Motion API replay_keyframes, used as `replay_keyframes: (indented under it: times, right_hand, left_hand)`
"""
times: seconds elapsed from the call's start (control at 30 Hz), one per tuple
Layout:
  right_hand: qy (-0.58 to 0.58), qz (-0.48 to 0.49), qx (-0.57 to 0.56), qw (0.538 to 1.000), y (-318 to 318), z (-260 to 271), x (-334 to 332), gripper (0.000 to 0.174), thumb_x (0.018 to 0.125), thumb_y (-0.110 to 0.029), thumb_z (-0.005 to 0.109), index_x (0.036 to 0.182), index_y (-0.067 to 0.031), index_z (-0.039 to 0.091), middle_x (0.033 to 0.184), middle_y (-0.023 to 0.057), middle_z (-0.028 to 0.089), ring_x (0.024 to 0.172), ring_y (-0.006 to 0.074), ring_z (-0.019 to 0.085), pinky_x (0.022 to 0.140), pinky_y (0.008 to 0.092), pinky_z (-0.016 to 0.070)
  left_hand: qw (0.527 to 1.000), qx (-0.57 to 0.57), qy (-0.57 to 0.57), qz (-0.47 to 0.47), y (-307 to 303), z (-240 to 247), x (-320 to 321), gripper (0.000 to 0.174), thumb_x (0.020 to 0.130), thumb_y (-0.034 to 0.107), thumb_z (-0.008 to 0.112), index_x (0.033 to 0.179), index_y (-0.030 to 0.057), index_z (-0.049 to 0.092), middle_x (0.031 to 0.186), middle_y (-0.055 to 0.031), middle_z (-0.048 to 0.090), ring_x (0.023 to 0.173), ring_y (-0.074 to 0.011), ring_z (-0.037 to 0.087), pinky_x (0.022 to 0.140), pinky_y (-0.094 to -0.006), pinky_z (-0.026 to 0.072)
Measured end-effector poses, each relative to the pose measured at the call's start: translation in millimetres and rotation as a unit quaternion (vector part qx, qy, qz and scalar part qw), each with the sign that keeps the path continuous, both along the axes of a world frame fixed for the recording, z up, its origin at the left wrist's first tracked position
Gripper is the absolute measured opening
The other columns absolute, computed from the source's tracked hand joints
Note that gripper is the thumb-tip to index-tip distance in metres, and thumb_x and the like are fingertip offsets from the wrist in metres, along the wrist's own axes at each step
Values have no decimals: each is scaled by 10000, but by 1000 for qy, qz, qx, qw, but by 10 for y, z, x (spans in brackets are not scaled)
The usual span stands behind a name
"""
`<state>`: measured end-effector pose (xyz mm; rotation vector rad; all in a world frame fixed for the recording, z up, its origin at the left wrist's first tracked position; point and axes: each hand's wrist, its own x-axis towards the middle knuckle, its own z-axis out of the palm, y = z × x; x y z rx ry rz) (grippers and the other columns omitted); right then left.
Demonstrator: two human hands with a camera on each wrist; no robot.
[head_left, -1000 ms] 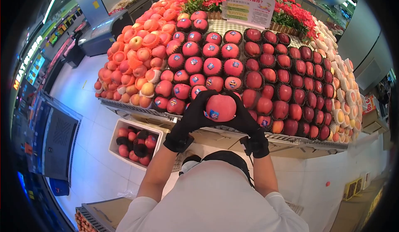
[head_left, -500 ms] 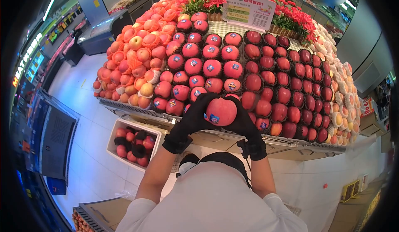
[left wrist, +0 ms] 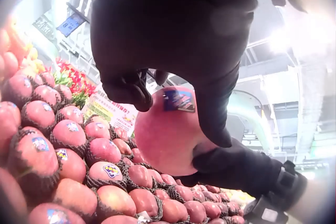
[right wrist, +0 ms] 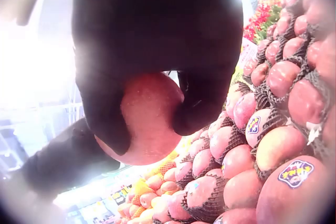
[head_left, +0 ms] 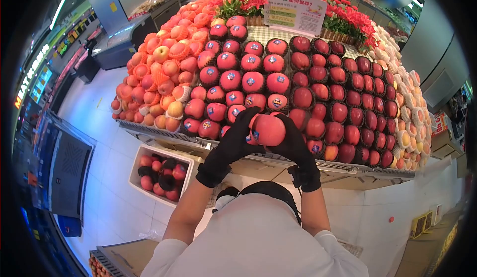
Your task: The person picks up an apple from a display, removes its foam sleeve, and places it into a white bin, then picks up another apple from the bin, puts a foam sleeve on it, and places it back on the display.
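A large red apple [head_left: 271,130] is held between both black-gloved hands, in front of the near edge of the fruit display. My left hand [head_left: 237,137] grips its left side, fingers curled over the top and thumb toward me. On the opposite side, my right hand [head_left: 294,143] grips it with bent fingers and thumb. A blue sticker [left wrist: 179,100] shows on the apple's skin in the left wrist view. From the right wrist, plain pink-red skin [right wrist: 149,113] appears between the dark fingers. No netting shows around this apple.
Rows of stickered apples [head_left: 230,80] in black foam nets and darker red apples [head_left: 339,110] fill the sloping display. Orange-netted fruit [head_left: 171,67] lies left. A white box [head_left: 133,180] of apples stands on the floor, lower left. A sign [head_left: 294,11] and red flowers stand behind.
The apple has turned in the hands, its sticker shifting from the front toward the left side. Both hands have changed their hold slightly and stay in nearly the same place.
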<state>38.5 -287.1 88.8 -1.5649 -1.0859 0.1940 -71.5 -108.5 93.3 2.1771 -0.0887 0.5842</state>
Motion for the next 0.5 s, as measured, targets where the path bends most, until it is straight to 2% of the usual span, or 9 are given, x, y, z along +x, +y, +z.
replay_keyframes:
  times: [0.03, 0.1, 0.13, 0.23, 0.33, 0.43, 0.5]
  right_hand:
    - [-37, -1, 1, 999, -3, 35, -26, 755, 678, -105, 862, 1319, -52, 467, 1252, 133, 550, 1162, 242, 556, 991, 386, 469]
    - [-92, -6, 11, 996, 40, -58, 23, 725, 666, -79, 841, 1294, -45, 479, 1217, 161, 571, 1116, 300, 577, 953, 397, 486]
    - [-120, -8, 16, 993, 49, -97, 45, 711, 661, -67, 830, 1282, -41, 485, 1199, 175, 581, 1092, 329, 588, 934, 402, 495]
    - [-135, -8, -7, 991, 30, -114, 68, 727, 662, -45, 816, 1306, -57, 479, 1223, 184, 559, 1122, 344, 567, 946, 408, 490]
    - [-155, -9, -44, 987, 36, -160, 119, 831, 660, -41, 822, 1387, -82, 422, 1246, 167, 537, 1125, 335, 563, 950, 413, 486]
    - [-83, 39, 3, 996, -47, -25, 127, 948, 660, -58, 846, 1460, -96, 338, 1276, 139, 519, 1134, 302, 559, 954, 410, 487]
    - [-13, 52, -21, 998, -95, -107, 209, 981, 664, -64, 858, 1477, -103, 310, 1310, 119, 506, 1149, 273, 550, 954, 400, 490]
  left_hand:
    - [999, 49, 4, 7, -33, 82, -8, 946, 663, 156, 874, 1443, 56, 349, 1389, -119, 477, 1248, -297, 528, 982, -420, 482]
    - [989, 143, 14, 23, -109, 193, -8, 919, 663, 189, 864, 1429, 64, 370, 1359, -123, 509, 1246, -328, 530, 958, -427, 490]
    - [989, 144, 22, 23, -103, 180, -1, 896, 661, 202, 861, 1413, 68, 392, 1341, -126, 523, 1242, -339, 528, 955, -428, 489]
    - [992, 125, 25, 14, -46, 74, 27, 829, 648, 220, 858, 1358, 80, 453, 1294, -132, 553, 1231, -359, 524, 954, -429, 484]
    - [997, 78, -12, 3, -7, 31, 50, 783, 625, 197, 868, 1305, 84, 497, 1271, -137, 554, 1214, -354, 529, 971, -426, 474]
    - [998, 59, -35, 15, 32, 52, 48, 792, 600, 174, 883, 1290, 83, 505, 1272, -134, 544, 1198, -336, 535, 989, -417, 464]
    - [998, 45, -47, 13, 103, -11, 64, 824, 583, 155, 898, 1298, 87, 494, 1278, -122, 540, 1202, -304, 537, 1001, -408, 458]
